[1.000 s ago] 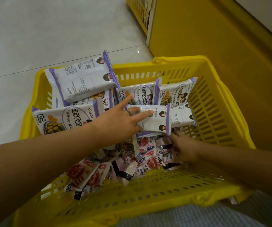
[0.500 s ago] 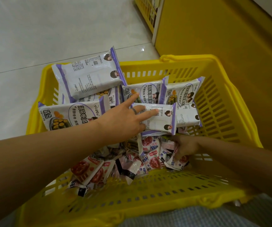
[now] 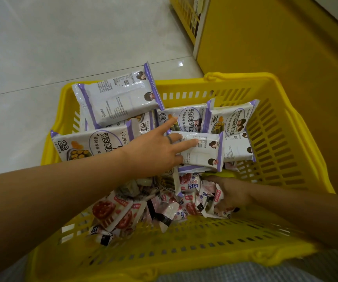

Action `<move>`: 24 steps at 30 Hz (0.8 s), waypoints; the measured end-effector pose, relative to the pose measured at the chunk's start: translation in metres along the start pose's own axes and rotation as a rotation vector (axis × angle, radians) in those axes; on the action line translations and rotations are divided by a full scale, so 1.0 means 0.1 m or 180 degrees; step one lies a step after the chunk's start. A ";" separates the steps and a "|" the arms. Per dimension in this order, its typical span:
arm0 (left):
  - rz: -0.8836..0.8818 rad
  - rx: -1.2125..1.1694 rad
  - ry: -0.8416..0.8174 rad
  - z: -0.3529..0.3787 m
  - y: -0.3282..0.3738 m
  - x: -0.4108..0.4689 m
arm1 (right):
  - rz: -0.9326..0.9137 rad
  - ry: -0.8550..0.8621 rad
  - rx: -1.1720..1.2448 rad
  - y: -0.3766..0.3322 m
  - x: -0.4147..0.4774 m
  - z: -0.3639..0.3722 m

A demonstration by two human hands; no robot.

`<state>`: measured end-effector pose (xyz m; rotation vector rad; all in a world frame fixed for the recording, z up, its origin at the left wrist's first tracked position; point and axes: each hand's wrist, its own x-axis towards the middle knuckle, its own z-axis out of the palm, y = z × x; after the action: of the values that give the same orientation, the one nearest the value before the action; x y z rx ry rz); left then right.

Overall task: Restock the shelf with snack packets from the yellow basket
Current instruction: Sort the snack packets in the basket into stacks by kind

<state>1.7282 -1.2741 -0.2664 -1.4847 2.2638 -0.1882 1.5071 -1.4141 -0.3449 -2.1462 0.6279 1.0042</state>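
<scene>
A yellow plastic basket with slotted walls (image 3: 245, 77) stands on a pale glossy tiled floor (image 3: 62, 47), with its right side close to a plain yellow panel (image 3: 265, 47). The far half of the basket holds large white-and-purple snack packets (image 3: 115, 98), lying flat and overlapping. One leans up over the far left corner of the rim, one lies along the left wall, and two sit side by side against the far wall. A heap of small red-and-white snack packets (image 3: 111, 208) fills the near half.

The left hand (image 3: 156, 147) reaches in from the near left. Its fingers are spread and straight, and one of them wears a dark ring. Two fingers lie flat on the printed back of a white-and-purple packet in the middle (image 3: 202, 155), which rests on top of the others. The thumb lies along that packet's near edge, and I cannot tell whether it is tucked beneath.

The right hand (image 3: 229, 194) comes in from the near right, low in the basket. Its fingers curl down round a bunch of small packets (image 3: 217, 198) at the right end of the heap, and the fingertips are hidden among the wrappers.

Blue-grey fabric (image 3: 245, 271) shows at the near edge.
</scene>
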 end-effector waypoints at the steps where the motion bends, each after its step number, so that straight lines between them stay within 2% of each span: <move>1: 0.0016 0.0044 -0.0020 0.00 -0.01 -0.01 | -0.0004 0.0057 -0.0064 -0.01 -0.03 -0.02; 7: 0.0113 0.0235 0.0056 -0.05 -0.05 -0.06 | 0.0262 0.0378 -0.0006 -0.02 -0.44 -0.26; 10: 0.0133 0.0491 0.0266 -0.08 -0.06 -0.12 | 0.0380 0.0157 0.0379 -0.14 -0.68 -0.44; 14: 0.0180 0.0538 0.0463 -0.12 -0.08 -0.24 | 0.0354 -0.0509 0.1305 -0.40 -0.86 -0.57; 16: 0.0144 0.0566 0.0644 -0.15 -0.11 -0.29 | 0.0396 -0.0610 0.1801 -0.58 -0.85 -0.53; 20: 0.0072 0.0531 0.0678 -0.11 -0.13 -0.36 | 0.0614 -0.0928 0.2482 -0.93 -0.76 -0.40; 21: 0.0053 0.0550 0.0683 -0.11 -0.14 -0.36 | 0.0698 -0.0975 0.2669 -1.02 -0.74 -0.32; 24: 0.0041 0.0541 0.0700 -0.11 -0.15 -0.34 | 0.0682 -0.0588 0.3302 -1.20 -0.66 0.06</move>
<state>1.7479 -1.2505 -0.2424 -1.4198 2.3577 -0.5505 1.5442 -1.3217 -0.2501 -1.0825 1.0145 0.7163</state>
